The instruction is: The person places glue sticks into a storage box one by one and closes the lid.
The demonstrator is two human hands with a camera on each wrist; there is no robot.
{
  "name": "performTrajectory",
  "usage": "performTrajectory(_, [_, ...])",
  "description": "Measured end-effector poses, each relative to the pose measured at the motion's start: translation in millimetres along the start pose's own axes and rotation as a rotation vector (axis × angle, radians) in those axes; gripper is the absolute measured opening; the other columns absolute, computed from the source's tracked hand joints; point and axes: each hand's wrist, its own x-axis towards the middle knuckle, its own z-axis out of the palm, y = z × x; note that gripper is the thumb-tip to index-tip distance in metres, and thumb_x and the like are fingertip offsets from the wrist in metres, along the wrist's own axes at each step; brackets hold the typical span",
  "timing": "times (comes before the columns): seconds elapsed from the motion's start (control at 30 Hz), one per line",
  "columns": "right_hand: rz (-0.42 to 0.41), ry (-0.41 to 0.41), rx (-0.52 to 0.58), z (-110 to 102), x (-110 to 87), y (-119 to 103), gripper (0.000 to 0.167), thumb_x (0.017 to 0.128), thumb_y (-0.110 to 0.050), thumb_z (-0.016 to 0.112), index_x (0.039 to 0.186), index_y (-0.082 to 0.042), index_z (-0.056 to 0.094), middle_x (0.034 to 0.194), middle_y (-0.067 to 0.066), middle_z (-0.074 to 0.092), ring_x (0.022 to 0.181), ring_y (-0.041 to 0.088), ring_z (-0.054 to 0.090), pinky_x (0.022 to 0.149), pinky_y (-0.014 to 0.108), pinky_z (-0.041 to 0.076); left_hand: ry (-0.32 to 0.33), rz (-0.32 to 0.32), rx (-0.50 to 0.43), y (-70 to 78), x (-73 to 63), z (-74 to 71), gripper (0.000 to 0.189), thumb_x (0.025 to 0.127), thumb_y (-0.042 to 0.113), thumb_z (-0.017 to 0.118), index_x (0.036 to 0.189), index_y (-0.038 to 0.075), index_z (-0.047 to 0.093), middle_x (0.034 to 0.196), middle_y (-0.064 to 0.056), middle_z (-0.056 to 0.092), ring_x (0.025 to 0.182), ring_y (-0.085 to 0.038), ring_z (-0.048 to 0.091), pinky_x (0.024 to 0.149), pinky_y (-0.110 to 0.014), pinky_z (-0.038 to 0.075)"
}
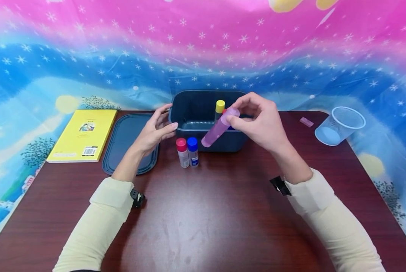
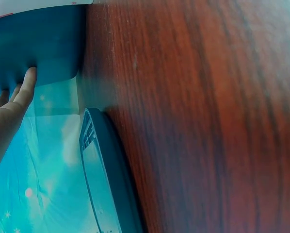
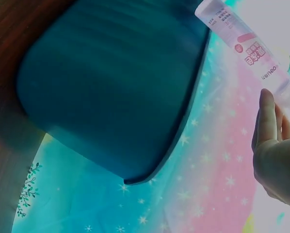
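Observation:
My left hand (image 1: 154, 130) rests at the left end of a dark blue-grey plastic bin (image 1: 208, 140), fingers against its outer wall and thumb near the front corner. In the left wrist view, the fingers (image 2: 27, 86) touch that wall. My right hand (image 1: 262, 122) pinches the upper end of a translucent purple tube (image 1: 216, 132), tilted above the bin's front rim. Printed lettering shows on the tube (image 3: 247, 46) in the right wrist view. A yellow-capped stick (image 1: 220, 107) stands inside the bin; a red bit beside it is mostly hidden.
Before the bin stand a red-capped stick (image 1: 182, 153) and a blue-capped stick (image 1: 193, 152). Leftward lie a dark lid (image 1: 128, 139) and a yellow book (image 1: 82, 136). At the right are a small pink block (image 1: 306, 121) and a tilted mesh cup (image 1: 339, 126).

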Motion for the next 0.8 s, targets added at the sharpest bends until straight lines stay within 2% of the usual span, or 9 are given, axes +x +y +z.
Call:
performTrajectory(0.2, [-0.012, 0.053, 0.046, -6, 1.1, -7, 0.022, 0.088, -0.004, 0.075, 0.105, 0.006, 0.066, 0.1, 0.01, 0.067, 0.092, 0.027, 0.065, 0.077, 0.031, 0.056, -0.005, 0.003, -0.017, 0.2, 0.1, 0.1, 0.072, 0.099, 0.018, 0.065, 0.16, 0.025, 0.027, 0.165, -0.01, 0.023, 0.144, -0.037, 0.034, 0.11, -0.057, 0.039])
performTrajectory(0.4, [-0.035, 0.107, 0.088, -5, 5.7, -7, 0.02, 0.087, -0.005, 0.076, 0.104, 0.004, 0.068, 0.099, 0.011, 0.069, 0.091, 0.028, 0.064, 0.078, 0.031, 0.055, -0.001, 0.005, -0.016, 0.2, -2.1, 0.0, 0.072, 0.099, 0.018, 0.065, 0.159, 0.025, 0.028, 0.165, -0.01, 0.023, 0.144, -0.037, 0.034, 0.11, -0.057, 0.039])
performTrajectory(0.6, [-0.03, 0.145, 0.087, 1, 16.5, -3, 0.022, 0.087, -0.007, 0.077, 0.106, 0.001, 0.071, 0.101, 0.009, 0.069, 0.098, 0.026, 0.064, 0.088, 0.031, 0.054, 0.01, 0.002, -0.013, -0.7, -3.9, 0.3, 0.072, 0.099, 0.017, 0.065, 0.16, 0.024, 0.027, 0.165, -0.011, 0.024, 0.144, -0.037, 0.035, 0.11, -0.056, 0.04])
performTrajectory(0.8, [-0.035, 0.177, 0.051, 6, 29.8, 1, 0.025, 0.087, -0.012, 0.079, 0.109, -0.001, 0.072, 0.104, 0.008, 0.072, 0.1, 0.023, 0.066, 0.09, 0.032, 0.055, 0.012, 0.009, -0.007, 0.1, 0.7, 1.4, 0.072, 0.098, 0.019, 0.067, 0.159, 0.025, 0.028, 0.165, -0.01, 0.022, 0.144, -0.035, 0.035, 0.109, -0.055, 0.041])
